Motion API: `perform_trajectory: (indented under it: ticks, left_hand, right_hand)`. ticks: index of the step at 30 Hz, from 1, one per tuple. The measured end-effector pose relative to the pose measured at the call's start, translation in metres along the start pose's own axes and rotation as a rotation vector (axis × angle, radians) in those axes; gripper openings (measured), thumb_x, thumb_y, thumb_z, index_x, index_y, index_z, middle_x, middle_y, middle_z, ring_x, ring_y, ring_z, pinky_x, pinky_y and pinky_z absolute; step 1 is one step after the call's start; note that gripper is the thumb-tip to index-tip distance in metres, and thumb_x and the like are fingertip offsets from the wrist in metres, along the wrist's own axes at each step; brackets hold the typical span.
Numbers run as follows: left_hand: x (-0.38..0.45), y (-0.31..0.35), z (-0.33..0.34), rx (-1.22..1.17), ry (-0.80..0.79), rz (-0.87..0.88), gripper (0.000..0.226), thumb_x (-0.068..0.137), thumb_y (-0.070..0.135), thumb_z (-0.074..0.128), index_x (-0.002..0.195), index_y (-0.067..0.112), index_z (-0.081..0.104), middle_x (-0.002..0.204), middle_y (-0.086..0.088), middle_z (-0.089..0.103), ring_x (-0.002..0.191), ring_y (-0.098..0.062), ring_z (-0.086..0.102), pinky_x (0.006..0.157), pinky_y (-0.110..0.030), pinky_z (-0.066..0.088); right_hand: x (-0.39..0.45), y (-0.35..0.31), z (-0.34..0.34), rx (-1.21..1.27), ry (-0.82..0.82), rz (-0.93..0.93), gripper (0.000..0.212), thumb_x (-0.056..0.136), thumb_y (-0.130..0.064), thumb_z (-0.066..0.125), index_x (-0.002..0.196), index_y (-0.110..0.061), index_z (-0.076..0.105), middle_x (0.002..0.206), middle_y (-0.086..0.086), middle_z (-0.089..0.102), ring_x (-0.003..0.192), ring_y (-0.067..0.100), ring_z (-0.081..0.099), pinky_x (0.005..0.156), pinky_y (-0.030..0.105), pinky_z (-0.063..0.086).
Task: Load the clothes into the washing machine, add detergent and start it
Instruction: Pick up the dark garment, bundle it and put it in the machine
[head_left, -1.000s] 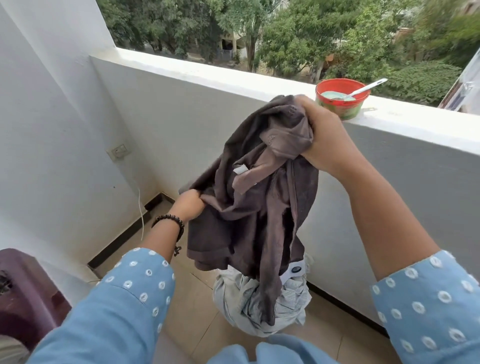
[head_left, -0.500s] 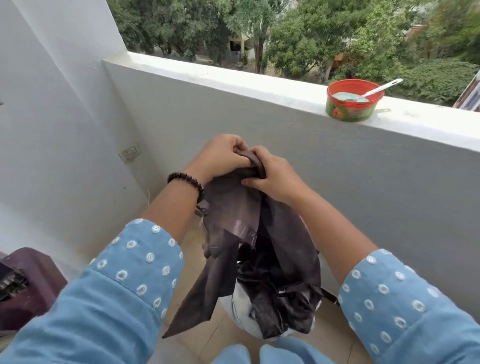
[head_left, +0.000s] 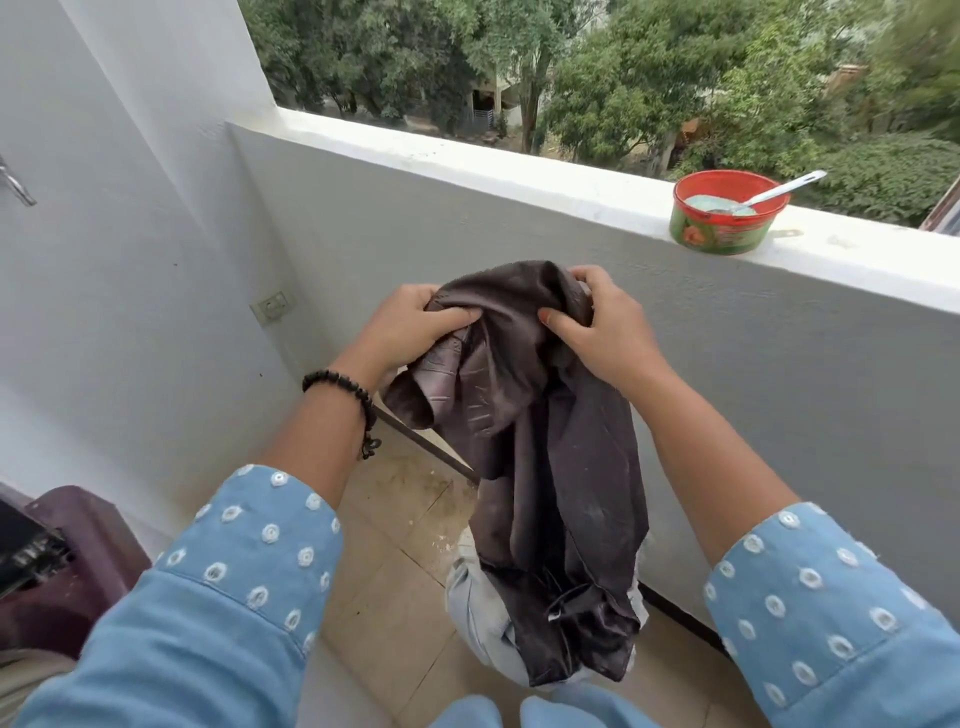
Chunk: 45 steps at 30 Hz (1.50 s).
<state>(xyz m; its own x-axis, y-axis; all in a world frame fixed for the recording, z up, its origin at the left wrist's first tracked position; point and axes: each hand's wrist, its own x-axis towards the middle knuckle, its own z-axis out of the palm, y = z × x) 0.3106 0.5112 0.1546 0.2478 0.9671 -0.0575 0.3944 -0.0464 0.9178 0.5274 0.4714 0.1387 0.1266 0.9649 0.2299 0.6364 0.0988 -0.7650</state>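
- The left hand (head_left: 410, 325) grips the top edge of a dark brown garment (head_left: 540, 447), its fingers curled over a bunched fold of the cloth
- The right hand (head_left: 605, 325) grips the same top edge just beside it, thumb pressed on the near side and fingers wrapped behind the fabric
- Between the two hands the cloth arches upward; below them it hangs down in long loose folds
- A black beaded bracelet (head_left: 343, 387) circles the left wrist, and both forearms wear rolled blue sleeves with white embroidered rings
- Beneath the hanging end of the garment sits a heap of pale grey-blue laundry (head_left: 480, 621) on the beige tiled floor (head_left: 400, 525); the garment's lower end hides part of it, and whether it touches the heap cannot be told
- Above and to the right of the right hand, a red tub (head_left: 724, 221) of pale powder with a white spoon (head_left: 779, 189) in it stands on a white balcony ledge (head_left: 519, 166)
- Well below and to the left of the left hand, the maroon corner of a washing machine (head_left: 78, 561) shows at the frame's edge
- Beyond the ledge are green trees
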Motion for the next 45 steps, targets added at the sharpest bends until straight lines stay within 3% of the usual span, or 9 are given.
perform_trajectory:
  ticks: [7,10,17,22,25,29,37,42,45]
  left_hand:
    - [0.009,0.041,0.009,-0.329,0.159,-0.039,0.015,0.095,0.008,0.06,0.08,0.01,0.064,0.075,-0.004,0.067,0.063,-0.012,0.064,0.057,-0.021,0.053]
    - [0.009,0.052,0.01,-0.341,0.125,-0.045,0.015,0.095,0.009,0.06,0.08,0.01,0.063,0.073,-0.005,0.066,0.06,-0.012,0.064,0.054,-0.021,0.052]
    - [0.002,0.058,0.0,-0.228,0.025,-0.099,0.011,0.091,0.01,0.066,0.081,0.008,0.062,0.074,-0.008,0.066,0.056,-0.016,0.064,0.054,-0.024,0.055]
    - [-0.001,0.058,-0.008,-0.218,-0.01,-0.105,0.009,0.091,0.012,0.065,0.084,0.007,0.063,0.078,-0.01,0.066,0.066,-0.02,0.063,0.065,-0.03,0.054]
    - [-0.003,0.059,-0.011,-0.168,-0.07,-0.112,0.012,0.092,0.014,0.064,0.094,0.003,0.063,0.088,-0.015,0.065,0.073,-0.024,0.063,0.074,-0.035,0.053]
    - [-0.007,0.062,-0.013,-0.099,-0.122,-0.116,0.015,0.094,0.018,0.064,0.096,0.003,0.063,0.086,-0.013,0.067,0.069,-0.022,0.064,0.07,-0.032,0.055]
    - [-0.013,0.064,-0.023,0.058,-0.234,-0.169,0.026,0.099,0.028,0.057,0.086,0.006,0.064,0.063,-0.001,0.07,0.047,-0.006,0.064,0.043,-0.016,0.049]
    - [-0.008,0.054,-0.033,0.091,-0.219,-0.217,0.032,0.098,0.035,0.057,0.091,0.006,0.066,0.07,-0.006,0.07,0.048,-0.01,0.066,0.045,-0.019,0.052]
    - [-0.004,0.043,-0.031,0.125,-0.162,-0.239,0.036,0.097,0.038,0.06,0.092,0.003,0.066,0.077,-0.01,0.07,0.055,-0.015,0.067,0.054,-0.024,0.056]
  right_hand:
    - [-0.042,-0.022,0.018,0.112,-0.184,-0.111,0.081,0.073,-0.045,0.083,0.139,-0.024,0.041,0.132,-0.006,0.05,0.122,0.009,0.047,0.103,0.028,0.041]
    - [-0.051,-0.023,0.031,0.046,-0.045,-0.214,0.097,0.067,-0.044,0.086,0.144,-0.024,0.031,0.14,-0.003,0.038,0.129,0.012,0.039,0.106,0.034,0.039]
    - [-0.051,-0.016,0.032,0.025,0.145,-0.305,0.051,0.078,-0.027,0.081,0.116,-0.016,0.049,0.115,-0.007,0.043,0.104,0.01,0.05,0.088,0.032,0.049]
    - [-0.052,-0.016,0.033,0.033,0.204,-0.464,0.023,0.094,-0.026,0.063,0.112,-0.012,0.064,0.121,0.004,0.052,0.108,0.013,0.054,0.094,0.029,0.048]
    - [-0.049,-0.01,0.044,-0.151,0.097,-0.355,0.04,0.083,-0.036,0.07,0.115,-0.014,0.065,0.137,0.006,0.044,0.122,0.025,0.051,0.099,0.047,0.047]
    - [-0.045,-0.012,0.048,-0.227,0.071,-0.236,0.062,0.072,-0.039,0.08,0.124,-0.012,0.059,0.142,0.005,0.042,0.129,0.026,0.045,0.102,0.045,0.044]
    - [-0.034,-0.009,0.04,-0.151,-0.022,-0.297,0.018,0.078,-0.009,0.073,0.095,-0.011,0.071,0.124,0.007,0.054,0.115,0.026,0.053,0.096,0.031,0.044]
    - [-0.033,-0.018,0.027,-0.046,0.154,-0.269,0.033,0.081,-0.012,0.075,0.105,-0.017,0.051,0.096,-0.006,0.052,0.076,0.01,0.048,0.066,0.021,0.037]
    - [-0.028,-0.02,0.022,-0.104,0.105,-0.22,0.03,0.084,-0.016,0.073,0.108,-0.017,0.056,0.087,-0.003,0.06,0.075,0.017,0.057,0.066,0.028,0.045]
